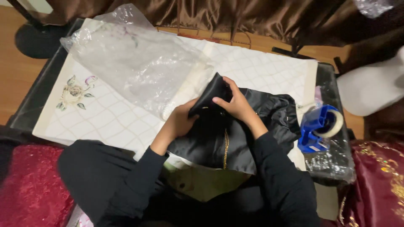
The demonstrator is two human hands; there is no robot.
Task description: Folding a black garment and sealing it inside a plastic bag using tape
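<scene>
Your left hand [180, 122] and right hand [235, 104] both close around a folded edge of the black garment [235, 138], near the clear plastic bag [134, 63] on the table [105, 117].

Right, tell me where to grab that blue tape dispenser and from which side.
Probably the blue tape dispenser is best gripped around its blue body below the tape roll, coming from above on the right. It lies near the table's right edge, clear of the black garment, roll end pointing away.

Black garment [235, 134] with gold trim, white quilted cloth [105, 117] with floral motif, blue tape dispenser [317, 128].
</scene>
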